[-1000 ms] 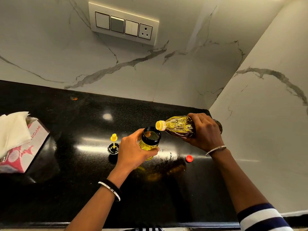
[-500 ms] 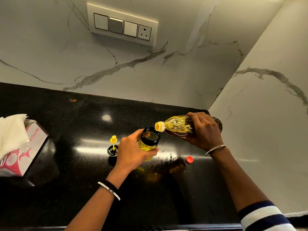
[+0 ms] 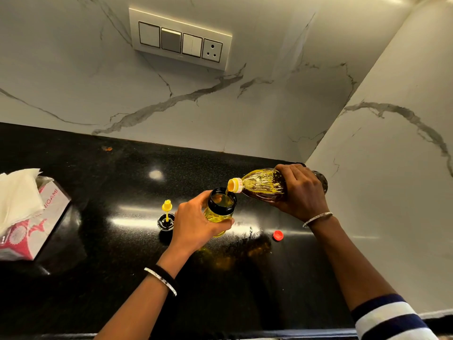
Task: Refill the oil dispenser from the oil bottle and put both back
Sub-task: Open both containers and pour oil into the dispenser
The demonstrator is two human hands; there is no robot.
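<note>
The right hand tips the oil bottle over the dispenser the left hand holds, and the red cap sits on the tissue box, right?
Not quite: in the head view the red cap lies on the black counter, right of the dispenser, far from the tissue box. The rest is right.

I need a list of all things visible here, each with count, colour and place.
oil dispenser: one, clear, black rim, in left hand.
oil bottle: one, clear, yellow neck, tilted over oil dispenser.
brush lid: one, black and yellow, countertop, left of oil dispenser.
cap: one, red, countertop, right of oil dispenser.
tissue box: one, pink and white, far left.
switch panel: one, white, wall.
countertop: one, black, below.
left hand: grips oil dispenser.
right hand: grips oil bottle.
</note>
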